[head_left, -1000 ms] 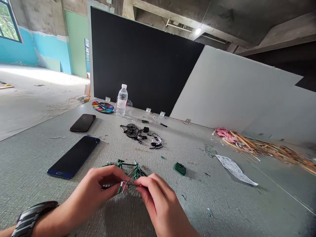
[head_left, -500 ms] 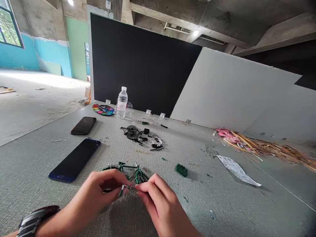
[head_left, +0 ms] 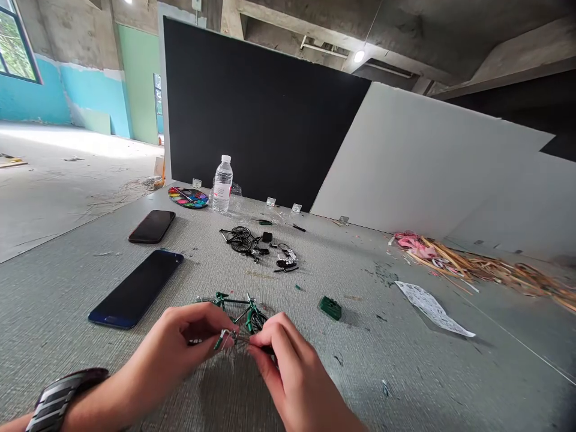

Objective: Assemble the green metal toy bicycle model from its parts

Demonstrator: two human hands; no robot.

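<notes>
A small green model bicycle [head_left: 234, 306] lies on the grey table [head_left: 405, 372] just in front of me. My left hand [head_left: 184, 342], with a watch on the wrist, pinches a small green and silver part [head_left: 221, 339] at the bicycle's near side. My right hand [head_left: 288, 372] pinches the same spot from the right, thumb and forefinger pressed together. What exactly sits between the right fingertips is too small to name.
A blue phone [head_left: 137, 289] and a black phone [head_left: 152, 225] lie at the left. Farther back are black bicycle parts [head_left: 256, 245], a water bottle [head_left: 222, 183] and a paint palette [head_left: 188, 197]. A green block [head_left: 330, 308], a printed sheet [head_left: 432, 309] and a pile of sticks [head_left: 477, 267] lie to the right.
Both hands stay pinched at the bicycle's near side with only slight finger shifts. The view has tilted a little.
</notes>
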